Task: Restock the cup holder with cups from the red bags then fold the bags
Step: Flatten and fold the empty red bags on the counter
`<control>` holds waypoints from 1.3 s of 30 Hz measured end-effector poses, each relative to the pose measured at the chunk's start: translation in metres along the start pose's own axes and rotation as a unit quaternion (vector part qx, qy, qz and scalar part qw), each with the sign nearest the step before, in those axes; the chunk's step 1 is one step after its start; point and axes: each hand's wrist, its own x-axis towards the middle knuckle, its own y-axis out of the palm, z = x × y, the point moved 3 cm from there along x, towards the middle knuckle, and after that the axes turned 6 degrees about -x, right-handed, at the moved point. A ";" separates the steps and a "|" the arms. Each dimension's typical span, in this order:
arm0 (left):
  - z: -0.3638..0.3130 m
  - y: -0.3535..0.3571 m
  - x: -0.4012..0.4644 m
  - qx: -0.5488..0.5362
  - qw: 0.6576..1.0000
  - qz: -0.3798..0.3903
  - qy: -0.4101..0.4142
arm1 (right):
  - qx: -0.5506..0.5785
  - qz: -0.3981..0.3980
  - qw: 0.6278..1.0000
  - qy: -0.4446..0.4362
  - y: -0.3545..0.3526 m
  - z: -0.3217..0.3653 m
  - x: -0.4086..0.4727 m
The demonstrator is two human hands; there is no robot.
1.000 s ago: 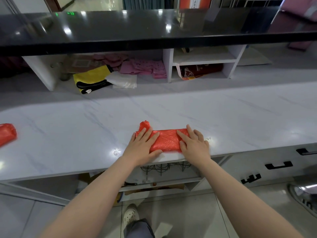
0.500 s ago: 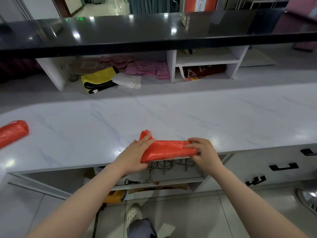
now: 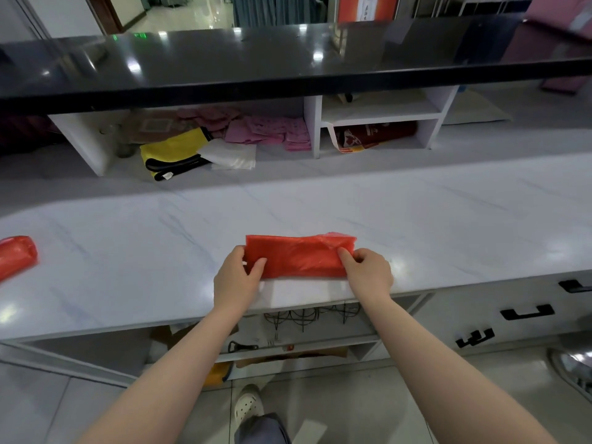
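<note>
A red plastic bag (image 3: 299,255), folded into a flat rectangle, lies near the front edge of the white marble counter (image 3: 128,251). My left hand (image 3: 237,277) pinches its left end, thumb on top. My right hand (image 3: 368,270) pinches its right end the same way. A second red bag (image 3: 16,256), rolled up, rests at the counter's far left. Under the counter edge a black wire cup holder (image 3: 307,315) shows in part; no cups can be seen in it.
Behind the counter runs a raised black shelf (image 3: 288,65) over white cubbies (image 3: 378,120) holding pink papers (image 3: 266,131), a yellow and black bag (image 3: 174,153) and a dark red bag. Drawers with black handles (image 3: 527,312) stand lower right. A white shoe (image 3: 246,405) shows on the floor.
The bag was lifted off the counter's front edge at both ends, folded over away from me, and now lies flat further back. Both hands went from pressing flat to pinching its ends.
</note>
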 end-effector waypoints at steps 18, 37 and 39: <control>-0.001 0.011 0.006 0.079 0.996 -0.031 0.018 | -0.298 0.090 0.889 -0.336 0.069 0.038 -0.001; 0.002 0.026 0.006 0.291 0.921 0.235 0.111 | -0.304 0.136 0.874 -0.355 0.065 0.035 0.009; 0.001 0.026 -0.001 0.284 0.922 0.237 0.115 | -0.306 0.142 0.872 -0.355 0.063 0.031 0.005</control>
